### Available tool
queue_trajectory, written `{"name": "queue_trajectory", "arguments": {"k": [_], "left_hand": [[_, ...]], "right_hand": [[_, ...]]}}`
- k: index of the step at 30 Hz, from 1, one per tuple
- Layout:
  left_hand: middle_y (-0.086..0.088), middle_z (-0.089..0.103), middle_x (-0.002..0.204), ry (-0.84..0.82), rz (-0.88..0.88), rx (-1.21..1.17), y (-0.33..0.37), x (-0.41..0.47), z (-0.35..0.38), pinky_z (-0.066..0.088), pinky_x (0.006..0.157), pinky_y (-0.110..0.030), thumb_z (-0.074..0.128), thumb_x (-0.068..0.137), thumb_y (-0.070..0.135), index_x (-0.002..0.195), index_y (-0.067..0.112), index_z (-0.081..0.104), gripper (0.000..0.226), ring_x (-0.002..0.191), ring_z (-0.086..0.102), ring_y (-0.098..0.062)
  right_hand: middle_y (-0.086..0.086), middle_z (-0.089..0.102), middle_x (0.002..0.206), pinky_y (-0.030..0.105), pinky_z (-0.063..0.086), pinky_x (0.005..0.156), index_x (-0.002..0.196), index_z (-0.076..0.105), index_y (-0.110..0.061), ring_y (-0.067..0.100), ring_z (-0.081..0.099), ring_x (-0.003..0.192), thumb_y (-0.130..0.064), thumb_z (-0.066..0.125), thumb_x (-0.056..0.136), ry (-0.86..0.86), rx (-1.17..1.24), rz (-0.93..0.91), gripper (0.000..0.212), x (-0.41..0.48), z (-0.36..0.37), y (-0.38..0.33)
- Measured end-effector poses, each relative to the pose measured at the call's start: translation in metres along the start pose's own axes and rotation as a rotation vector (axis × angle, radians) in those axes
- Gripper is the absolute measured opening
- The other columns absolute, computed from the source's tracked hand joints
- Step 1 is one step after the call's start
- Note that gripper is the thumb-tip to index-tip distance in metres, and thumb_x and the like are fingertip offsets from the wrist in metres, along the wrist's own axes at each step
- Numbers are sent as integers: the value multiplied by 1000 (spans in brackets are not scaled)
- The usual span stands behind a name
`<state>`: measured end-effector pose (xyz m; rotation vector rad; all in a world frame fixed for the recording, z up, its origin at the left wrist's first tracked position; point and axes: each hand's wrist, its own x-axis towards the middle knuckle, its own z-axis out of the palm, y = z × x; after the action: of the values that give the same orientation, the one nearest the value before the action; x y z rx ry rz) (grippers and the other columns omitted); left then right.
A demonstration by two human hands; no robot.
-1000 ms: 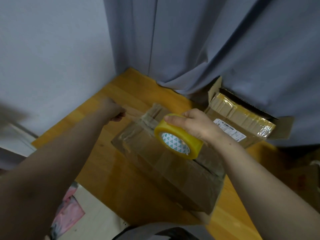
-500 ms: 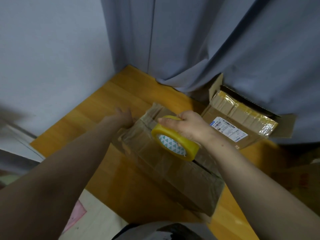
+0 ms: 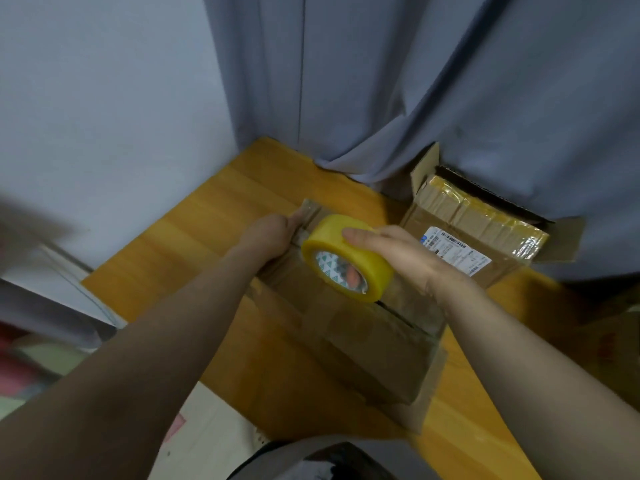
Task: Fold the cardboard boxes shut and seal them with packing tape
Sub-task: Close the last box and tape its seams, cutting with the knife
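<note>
A flat brown cardboard box (image 3: 360, 344), its top covered in clear tape, lies on the wooden table (image 3: 194, 251) in front of me. My right hand (image 3: 391, 251) grips a yellow roll of packing tape (image 3: 346, 258) and holds it on edge over the box's far half. My left hand (image 3: 270, 233) rests on the box's far left end, fingers stretched toward the far edge; whether they hold a tape end cannot be made out. A second box (image 3: 464, 233) with a white shipping label and open flaps sits at the back right.
A grey curtain (image 3: 415, 98) hangs behind the table and touches the second box. A pale wall (image 3: 104, 116) stands to the left. Pink and white items (image 3: 20, 372) lie below the table's left edge. More brown cardboard (image 3: 609, 344) shows at the right.
My left hand has moved right from the bare table onto the box's far end. The tape roll has shifted slightly toward the far end with my right hand.
</note>
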<state>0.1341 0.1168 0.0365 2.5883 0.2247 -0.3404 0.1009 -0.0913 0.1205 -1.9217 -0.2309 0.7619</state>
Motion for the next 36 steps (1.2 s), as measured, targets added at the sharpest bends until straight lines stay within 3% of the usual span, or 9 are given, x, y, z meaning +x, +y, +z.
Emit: {"name": "queue_trajectory", "arguments": {"k": [2,5,10,13,18,26,31,33,36], "left_hand": [[-28,57,94,38,28,33,2,-4,2,44,84,-50,23,105,29,116,-1,58,47,94,57,-41],[-30,60,107,65,32,86,-2,-3,6,42,82,-41,20,104,37,104,-3,59,56,100,56,-40],[-28,58,113,36,21,115,2,-2,5,40,83,-38,16,104,40,107,-3,56,59,104,55,-39],[-26,53,122,92,-13,242,5,-8,13,42,93,-44,16,103,41,133,0,40,56,111,52,-39],[-18,-1,158,241,-78,481,16,-23,27,-10,114,-51,12,99,52,151,5,1,71,147,-3,-30],[-13,-17,158,73,152,382,36,-41,63,-15,117,-35,7,101,46,150,5,-11,66,146,-16,-22],[-9,-7,160,-33,239,71,41,-47,35,-10,118,-34,12,99,38,152,10,7,60,147,-11,-18],[-6,-2,160,-148,334,-36,44,-55,16,-10,118,-38,24,81,38,151,15,14,74,147,-10,-17],[0,-15,158,-413,454,234,52,-58,2,-15,114,-45,57,71,37,151,29,-7,103,144,-19,-18]], "right_hand": [[13,67,61,24,55,70,68,70,-9,24,66,62,-58,59,72,43,78,-22,51,-11,1,6],[3,63,47,30,53,66,56,65,-12,14,61,45,-67,59,68,152,-44,41,56,-23,-13,6],[2,72,73,34,55,70,81,70,-11,17,70,70,-69,63,66,172,-200,140,60,-50,-41,17],[10,72,79,37,55,72,87,70,-3,23,70,73,-58,64,77,244,-195,111,56,-48,-33,20],[5,64,62,35,51,63,65,62,-14,21,63,59,-60,64,76,314,-199,79,47,-41,-25,23],[7,56,66,35,43,61,69,59,-15,23,56,61,-65,59,76,318,-321,81,51,-29,-19,21],[14,70,77,35,53,65,87,71,-2,20,65,62,-60,61,79,281,-176,95,60,-44,-32,23],[17,70,84,37,53,67,92,70,2,23,64,66,-59,60,80,276,-180,74,62,-47,-32,22],[14,66,77,34,46,62,82,69,-10,26,63,68,-60,60,80,261,-200,49,51,-48,-30,19]]}}
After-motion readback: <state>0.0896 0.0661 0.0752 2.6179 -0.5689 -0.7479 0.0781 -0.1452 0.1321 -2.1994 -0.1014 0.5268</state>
